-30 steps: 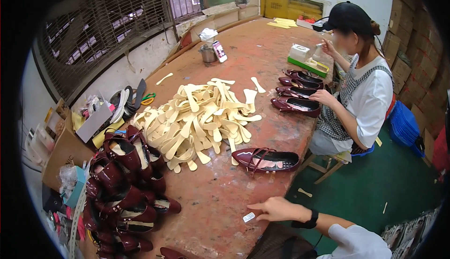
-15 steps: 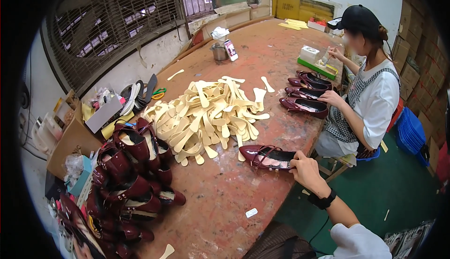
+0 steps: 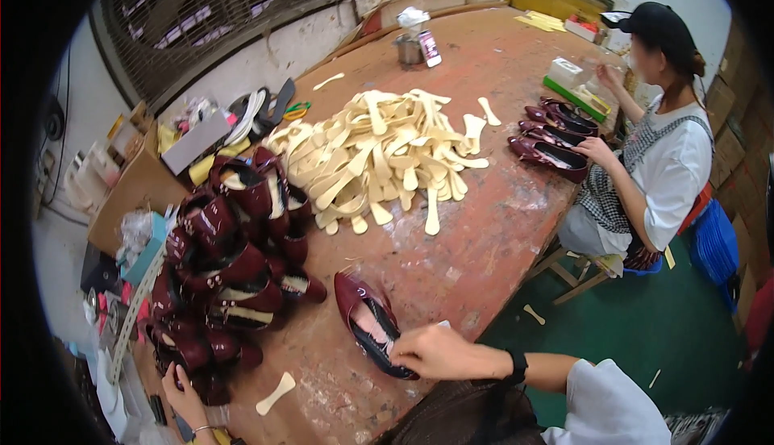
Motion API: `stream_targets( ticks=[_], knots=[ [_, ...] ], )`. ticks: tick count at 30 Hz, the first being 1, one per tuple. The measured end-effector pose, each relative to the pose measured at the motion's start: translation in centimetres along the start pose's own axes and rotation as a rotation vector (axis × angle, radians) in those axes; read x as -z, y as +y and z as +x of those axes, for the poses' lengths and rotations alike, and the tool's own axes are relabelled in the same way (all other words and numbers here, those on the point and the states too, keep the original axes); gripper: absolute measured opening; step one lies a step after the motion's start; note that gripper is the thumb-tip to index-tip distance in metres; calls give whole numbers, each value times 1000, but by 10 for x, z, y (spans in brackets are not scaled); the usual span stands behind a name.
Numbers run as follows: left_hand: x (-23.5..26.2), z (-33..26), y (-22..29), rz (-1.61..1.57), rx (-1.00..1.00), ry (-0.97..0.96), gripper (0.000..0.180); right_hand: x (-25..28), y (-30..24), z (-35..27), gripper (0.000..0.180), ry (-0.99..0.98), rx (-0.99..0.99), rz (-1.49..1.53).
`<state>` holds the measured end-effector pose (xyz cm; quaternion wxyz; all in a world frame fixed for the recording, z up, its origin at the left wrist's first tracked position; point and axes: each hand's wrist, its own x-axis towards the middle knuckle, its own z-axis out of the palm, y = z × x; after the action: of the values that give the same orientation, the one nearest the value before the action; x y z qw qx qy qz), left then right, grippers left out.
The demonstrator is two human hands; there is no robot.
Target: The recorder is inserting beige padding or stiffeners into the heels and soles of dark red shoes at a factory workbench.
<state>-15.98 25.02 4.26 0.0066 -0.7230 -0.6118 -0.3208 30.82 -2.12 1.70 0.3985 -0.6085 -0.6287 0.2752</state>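
Note:
My right hand (image 3: pixel 447 352) has its fingers closed on the back end of a glossy burgundy shoe (image 3: pixel 351 293) with a pale pink and black inside. The shoe rests on the worn red-brown table, its pointed toe facing away. At the lower left, my left hand (image 3: pixel 187 403) reaches to the near end of a pile of burgundy shoes (image 3: pixel 234 268). Its fingers look apart and lie against a shoe at the pile's edge. A single cream insole piece (image 3: pixel 276 394) lies between my hands.
A heap of cream insole pieces (image 3: pixel 379 155) covers the middle of the table (image 3: pixel 484 268). At right sits a co-worker (image 3: pixel 673 155), one hand by several burgundy shoes (image 3: pixel 552 159) and a green tray (image 3: pixel 576 100). A metal pot (image 3: pixel 409 48) and phone (image 3: pixel 430 48) stand farther back.
My right hand has drawn the shoe nearer and to the left, turning its toe away. My left hand has come into view by the pile. The tilted shoe at the lower left edge no longer shows there.

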Motion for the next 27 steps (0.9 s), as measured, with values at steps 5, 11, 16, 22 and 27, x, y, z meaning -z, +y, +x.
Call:
stream_targets(
  ticks=[5,11,16,22,27],
  knots=[
    [11,-49,4,30,-113,-17,50,44,50,52,12,410,-183,-173],
    [0,-84,58,262,-132,131,62,107,130,98,37,428,-631,-572],
    [-24,-151,174,-141,-155,-20,33,106,160,119,52,306,-715,-705],
    [-47,-208,283,-582,-330,-446,20,109,176,122,37,308,-830,-405],
    [-78,-223,300,-445,-486,-478,21,104,153,102,14,261,-794,245]
  ],
)
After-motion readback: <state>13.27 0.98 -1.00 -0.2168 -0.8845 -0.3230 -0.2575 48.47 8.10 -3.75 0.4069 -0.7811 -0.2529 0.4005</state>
